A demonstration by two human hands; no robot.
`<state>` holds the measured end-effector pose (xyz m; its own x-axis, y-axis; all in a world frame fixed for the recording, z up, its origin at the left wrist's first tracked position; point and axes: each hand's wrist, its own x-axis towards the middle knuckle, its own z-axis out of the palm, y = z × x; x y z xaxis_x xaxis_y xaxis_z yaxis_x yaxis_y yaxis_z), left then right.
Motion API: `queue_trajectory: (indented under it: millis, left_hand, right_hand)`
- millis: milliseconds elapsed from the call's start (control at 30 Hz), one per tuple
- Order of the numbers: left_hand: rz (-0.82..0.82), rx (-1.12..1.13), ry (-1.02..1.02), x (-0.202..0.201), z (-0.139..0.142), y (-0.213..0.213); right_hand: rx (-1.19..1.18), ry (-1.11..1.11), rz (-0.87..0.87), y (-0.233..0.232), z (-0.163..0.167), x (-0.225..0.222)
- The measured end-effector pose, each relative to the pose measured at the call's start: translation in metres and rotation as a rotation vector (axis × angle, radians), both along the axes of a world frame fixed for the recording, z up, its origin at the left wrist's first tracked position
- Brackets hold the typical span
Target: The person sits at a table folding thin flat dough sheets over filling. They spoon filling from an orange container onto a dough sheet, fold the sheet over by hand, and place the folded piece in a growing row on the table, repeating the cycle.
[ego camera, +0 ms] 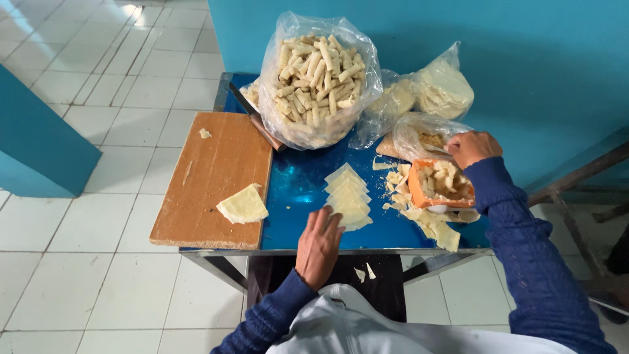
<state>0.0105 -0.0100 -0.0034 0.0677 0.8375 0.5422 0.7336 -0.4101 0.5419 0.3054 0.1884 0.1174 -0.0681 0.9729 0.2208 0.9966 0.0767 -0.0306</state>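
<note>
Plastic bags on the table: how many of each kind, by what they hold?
Bag of rolled pieces: 1
Bags of flat pale sheets: 2
Bag of crumbly filling: 1
Total: 4 bags

Bench (295, 190) stands against the wall. Cutting board (213, 180) lies on the bench's left part, one folded wrapper (243, 204) near its right front corner, a small scrap (205, 134) near its back. Behind and right of the board, big bag of rolls (319, 80); a knife (252, 117) pokes out under the bag's left side. Right of that bag, smaller bags (432, 98) at the bench's back right. Row of wrappers (347, 195) at centre, left hand (319, 246) at its near end, on the front edge. Box of filling (441, 183) right of the row, right hand (473, 148) on its far rim, scraps (429, 221) around it.
</note>
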Motion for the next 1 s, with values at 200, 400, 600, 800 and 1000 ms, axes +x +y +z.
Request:
queue_trajectory:
  millis: [200,400,600,800,1000]
  left_hand:
    - [0.166,-0.045,0.014,0.000,0.004,0.014]
    - [0.170,-0.040,0.002,0.002,0.004,0.014]
    - [0.200,-0.035,0.017,0.003,-0.002,0.016]
    - [0.207,-0.009,0.016,-0.001,-0.006,0.013]
    - [0.196,-0.018,-0.042,0.001,-0.006,0.013]
  right_hand:
    - [-0.098,-0.006,-0.050,-0.001,0.006,0.004]
    - [-0.121,0.069,0.004,0.002,0.005,0.010]
    - [0.170,0.022,0.039,-0.003,0.001,0.010]
    - [0.308,-0.026,0.165,-0.001,-0.012,-0.003]
    - [0.139,0.376,0.107,-0.005,-0.010,0.021]
